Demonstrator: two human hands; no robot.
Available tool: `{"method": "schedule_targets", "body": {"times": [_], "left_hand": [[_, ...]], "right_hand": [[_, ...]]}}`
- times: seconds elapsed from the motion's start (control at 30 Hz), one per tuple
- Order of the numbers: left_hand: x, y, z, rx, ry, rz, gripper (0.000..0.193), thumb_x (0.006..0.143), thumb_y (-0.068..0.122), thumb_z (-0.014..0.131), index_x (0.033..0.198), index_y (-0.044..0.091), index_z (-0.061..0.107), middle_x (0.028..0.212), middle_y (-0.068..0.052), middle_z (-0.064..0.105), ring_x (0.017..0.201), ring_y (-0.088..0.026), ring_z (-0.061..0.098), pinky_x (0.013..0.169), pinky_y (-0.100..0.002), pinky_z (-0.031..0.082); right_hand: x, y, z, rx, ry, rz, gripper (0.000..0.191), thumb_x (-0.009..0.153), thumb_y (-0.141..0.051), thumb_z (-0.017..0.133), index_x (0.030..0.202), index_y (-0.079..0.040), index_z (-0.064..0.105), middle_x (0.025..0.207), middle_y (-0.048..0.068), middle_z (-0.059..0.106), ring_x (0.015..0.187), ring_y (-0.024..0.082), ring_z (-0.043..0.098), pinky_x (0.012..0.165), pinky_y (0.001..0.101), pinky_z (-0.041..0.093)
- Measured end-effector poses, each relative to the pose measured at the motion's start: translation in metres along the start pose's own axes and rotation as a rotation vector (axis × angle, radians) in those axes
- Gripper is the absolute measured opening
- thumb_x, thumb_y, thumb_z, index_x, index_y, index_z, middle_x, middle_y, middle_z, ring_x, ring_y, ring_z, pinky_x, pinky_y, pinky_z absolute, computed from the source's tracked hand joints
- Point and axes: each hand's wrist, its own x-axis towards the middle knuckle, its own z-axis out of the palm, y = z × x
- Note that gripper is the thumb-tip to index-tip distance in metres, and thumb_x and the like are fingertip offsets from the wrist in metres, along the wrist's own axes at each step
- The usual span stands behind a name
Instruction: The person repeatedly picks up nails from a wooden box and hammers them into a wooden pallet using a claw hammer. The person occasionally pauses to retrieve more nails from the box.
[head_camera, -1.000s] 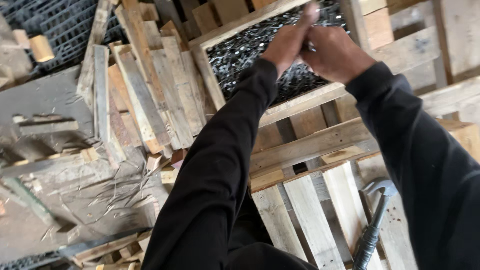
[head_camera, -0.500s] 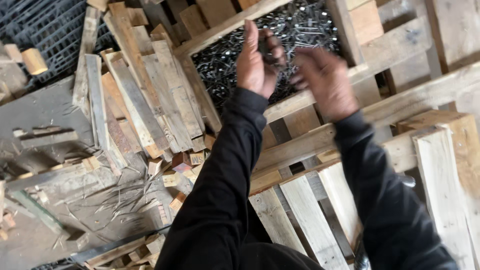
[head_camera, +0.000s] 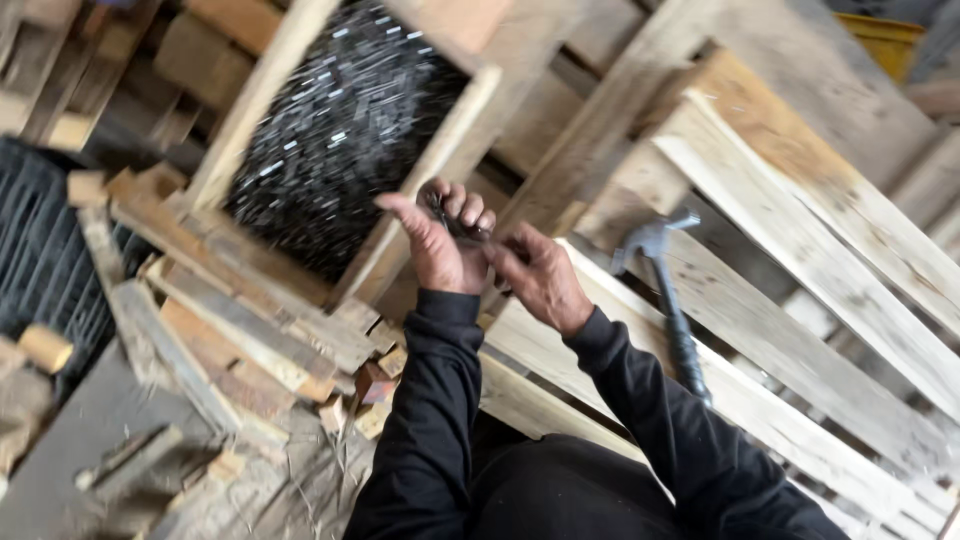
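Bare wooden pallet boards (head_camera: 800, 230) run under and to the right of the hands, in a cluttered workshop with scrap planks (head_camera: 240, 320) piled to the lower left. The left hand (head_camera: 440, 245) is curled around a small bunch of nails (head_camera: 452, 222); the right hand (head_camera: 540, 275) touches it, fingertips pinched at the same bunch. Just above the grip, a wooden box (head_camera: 440, 160) holds a heap of dark nails. A hammer (head_camera: 665, 290) lies on the boards, right of the grip.
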Motion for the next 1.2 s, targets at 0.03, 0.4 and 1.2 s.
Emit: {"method": "schedule_targets", "body": {"times": [0.03, 0.4, 1.2], "left_hand": [[0.0, -0.015, -0.001, -0.081, -0.007, -0.108, 0.058, 0.091, 0.069, 0.049, 0.085, 0.011, 0.053, 0.07, 0.001, 0.043, 0.061, -0.015, 0.044, 0.057, -0.031, 0.04], [-0.1, -0.179, 0.006, 0.515, 0.03, -0.581, 0.035, 0.103, 0.047, 0.052, 0.096, 0.014, 0.065, 0.069, 0.006, 0.046, 0.055, -0.006, 0.039, 0.053, -0.026, 0.037], [-0.057, -0.159, 0.044, 1.351, -0.295, -0.095, 0.019, 0.094, 0.024, 0.075, 0.095, 0.005, 0.079, 0.08, -0.006, 0.068, 0.063, -0.014, 0.045, 0.054, -0.027, 0.033]], "right_hand": [[-0.02, 0.001, -0.019, -0.104, 0.014, 0.001, 0.014, 0.1, -0.015, 0.067, 0.102, -0.001, 0.063, 0.086, 0.004, 0.068, 0.077, 0.009, 0.064, 0.067, 0.0271, 0.055], [-0.189, 0.035, -0.202, 0.128, 0.339, 0.036, 0.009, 0.1, -0.007, 0.065, 0.101, 0.0, 0.06, 0.092, 0.009, 0.072, 0.074, 0.015, 0.067, 0.067, 0.0299, 0.059], [-0.242, 0.08, -0.161, -0.917, 0.497, 0.094, 0.06, 0.078, -0.021, 0.083, 0.127, 0.001, 0.055, 0.107, 0.019, 0.056, 0.1, 0.037, 0.056, 0.084, 0.0493, 0.048]]}}
